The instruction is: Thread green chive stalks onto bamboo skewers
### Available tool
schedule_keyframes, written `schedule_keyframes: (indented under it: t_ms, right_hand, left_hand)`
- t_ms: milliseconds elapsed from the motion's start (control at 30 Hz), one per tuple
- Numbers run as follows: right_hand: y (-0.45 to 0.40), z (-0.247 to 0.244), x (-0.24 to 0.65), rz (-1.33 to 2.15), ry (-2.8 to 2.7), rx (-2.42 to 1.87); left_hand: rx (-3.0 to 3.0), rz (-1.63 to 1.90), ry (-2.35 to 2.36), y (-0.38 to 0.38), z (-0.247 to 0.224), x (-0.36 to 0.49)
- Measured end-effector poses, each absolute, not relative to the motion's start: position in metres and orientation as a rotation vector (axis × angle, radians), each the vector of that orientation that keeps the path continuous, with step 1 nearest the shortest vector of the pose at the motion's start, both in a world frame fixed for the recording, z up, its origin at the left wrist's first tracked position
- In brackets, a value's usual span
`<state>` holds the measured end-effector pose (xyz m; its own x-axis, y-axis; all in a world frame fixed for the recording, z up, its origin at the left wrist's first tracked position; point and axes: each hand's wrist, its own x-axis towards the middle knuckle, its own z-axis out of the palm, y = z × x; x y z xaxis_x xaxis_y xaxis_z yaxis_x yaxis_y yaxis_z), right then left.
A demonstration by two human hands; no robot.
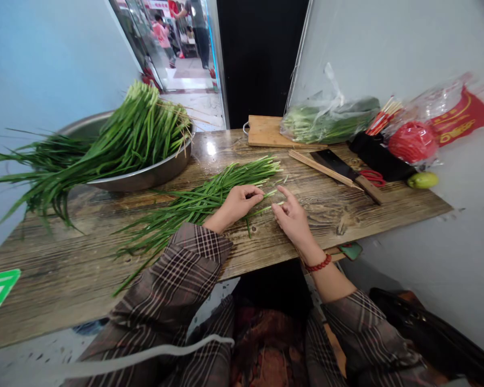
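My left hand point(240, 204) is closed in a pinch around a garlic chive stalk point(269, 193), whose pale end points right. My right hand point(292, 219) is just beyond that end, with thumb and index finger apart and nothing plainly gripped; another pale stalk end lies by its thumb. Under and behind my left hand, a loose pile of garlic chives point(210, 196) spreads over the wooden table point(84, 274), pale ends to the right. At the left stands a metal basin point(145, 176) heaped with a large bunch of garlic chives point(133, 134), leaves hanging over its rim.
A cleaver point(334, 164) and wooden chopsticks point(322, 169) lie to the right. Behind them are a cutting board point(262, 129), bagged greens point(331, 121), a bag with something red point(413, 142) and a green fruit or vegetable point(422, 180). A green sign point(2, 285) stands front left.
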<state>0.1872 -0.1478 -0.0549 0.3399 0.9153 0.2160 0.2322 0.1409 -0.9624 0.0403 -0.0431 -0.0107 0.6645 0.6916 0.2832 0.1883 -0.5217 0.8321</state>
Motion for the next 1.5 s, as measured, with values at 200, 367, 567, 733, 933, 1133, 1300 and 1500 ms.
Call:
schedule_keyframes:
  t_ms: [200, 367, 567, 733, 933, 1133, 1300, 1500]
  right_hand:
    - [-0.15, -0.05, 0.186, 0.643, -1.199, -1.383]
    - [-0.15, -0.05, 0.186, 0.598, -1.204, -1.386]
    - [-0.147, -0.05, 0.186, 0.618, -1.153, -1.36]
    - [-0.147, -0.049, 0.185, 0.702, -1.111, -1.364]
    - [-0.15, -0.049, 0.184, 0.808, -1.145, -1.374]
    - [-0.152, -0.049, 0.182, 0.768, -1.243, -1.414]
    - [-0.152, -0.048, 0.181, 0.783, -1.228, -1.422]
    - [-0.151, -0.047, 0.182, 0.809, -1.094, -1.401]
  left_hand:
    - [1.994, 0.684, 0.664, -0.044, -0.01, 0.039]
    - [1.981, 0.663, 0.649, -0.044, -0.007, 0.039]
    - [2.061, 0.57, 0.572, -0.051, -0.008, 0.042]
    - [2.194, 0.632, 0.628, -0.043, -0.004, 0.037]
    - [2.44, 0.757, 0.943, -0.021, -0.012, 0.026]
    - [2.695, 0.522, 0.922, -0.024, -0.019, 0.032]
    - [2.759, 0.53, 0.903, -0.025, -0.019, 0.035]
    - [2.435, 0.735, 0.853, -0.027, -0.016, 0.034]
